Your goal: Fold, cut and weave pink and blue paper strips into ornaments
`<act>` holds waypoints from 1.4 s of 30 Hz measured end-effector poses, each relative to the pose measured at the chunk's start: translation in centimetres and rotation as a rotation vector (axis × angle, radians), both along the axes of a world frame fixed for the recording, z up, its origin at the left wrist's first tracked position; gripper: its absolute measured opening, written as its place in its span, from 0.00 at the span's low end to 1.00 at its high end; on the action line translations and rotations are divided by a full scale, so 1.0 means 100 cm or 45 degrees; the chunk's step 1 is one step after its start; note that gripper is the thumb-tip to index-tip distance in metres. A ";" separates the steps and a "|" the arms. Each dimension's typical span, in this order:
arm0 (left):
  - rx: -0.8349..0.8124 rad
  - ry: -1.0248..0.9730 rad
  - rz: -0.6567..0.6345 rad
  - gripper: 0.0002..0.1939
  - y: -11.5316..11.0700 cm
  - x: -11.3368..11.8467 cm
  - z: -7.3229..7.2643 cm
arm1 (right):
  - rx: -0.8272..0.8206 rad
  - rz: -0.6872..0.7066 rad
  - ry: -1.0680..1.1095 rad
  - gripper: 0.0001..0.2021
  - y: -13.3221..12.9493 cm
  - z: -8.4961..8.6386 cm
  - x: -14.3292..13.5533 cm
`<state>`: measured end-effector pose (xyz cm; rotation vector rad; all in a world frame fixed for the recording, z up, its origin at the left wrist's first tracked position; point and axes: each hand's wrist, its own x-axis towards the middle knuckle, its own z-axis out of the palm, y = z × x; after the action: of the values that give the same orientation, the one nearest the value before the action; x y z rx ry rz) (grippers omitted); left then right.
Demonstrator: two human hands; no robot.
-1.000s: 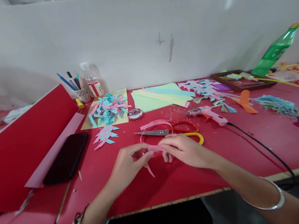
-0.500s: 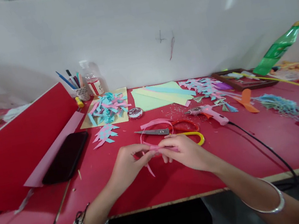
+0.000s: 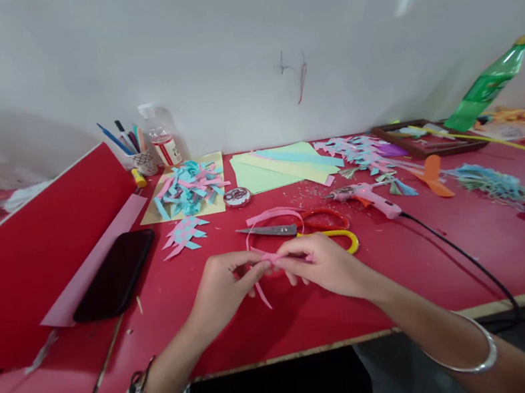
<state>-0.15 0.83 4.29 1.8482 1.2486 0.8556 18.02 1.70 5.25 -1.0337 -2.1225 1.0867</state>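
A narrow pink paper strip [image 3: 270, 259] is pinched between my two hands above the red table. My left hand [image 3: 224, 281] grips it with thumb and forefinger, and a loose end hangs below. My right hand [image 3: 322, 263] pinches the same strip just to the right, its fingers partly hidden under the palm. Behind my hands lie scissors [image 3: 273, 230] with one red and one yellow handle, blades spread and pointing left. More pink strip [image 3: 275, 212] curls over the blades.
A pink glue gun [image 3: 366, 195] with a black cord lies to the right. At left are a black phone [image 3: 116, 274] and a woven paper piece [image 3: 187, 235]. Farther back sit a heap of paper strips [image 3: 192, 187], flat paper sheets [image 3: 264, 176] and a tilted green bottle [image 3: 487, 89].
Both hands stay in nearly the same place, still pinching the pink strip. Less of the strip shows to the right between the right hand's fingers.
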 end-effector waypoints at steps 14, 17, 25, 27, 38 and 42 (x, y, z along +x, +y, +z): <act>-0.048 -0.010 0.002 0.13 -0.001 -0.001 0.008 | 0.062 -0.041 -0.053 0.15 -0.002 0.004 0.000; -0.085 -0.045 0.000 0.12 0.000 0.000 0.008 | 0.059 -0.041 -0.065 0.15 0.000 0.003 0.001; -0.115 0.005 0.130 0.13 0.002 -0.012 0.013 | -0.025 -0.123 -0.066 0.11 0.004 0.002 0.013; -0.100 0.037 0.166 0.13 0.004 -0.019 0.013 | -0.017 -0.147 -0.083 0.11 0.005 0.003 0.017; -0.059 0.186 0.366 0.16 0.004 -0.051 0.012 | -0.184 -0.158 0.121 0.10 0.012 -0.003 0.025; -0.027 0.203 0.409 0.16 0.003 -0.056 0.006 | -0.287 -0.237 0.262 0.10 0.013 -0.009 0.022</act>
<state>-5.78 1.16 4.87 1.7526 1.6806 0.8701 20.24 3.01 4.31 -1.1429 -1.7349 1.2996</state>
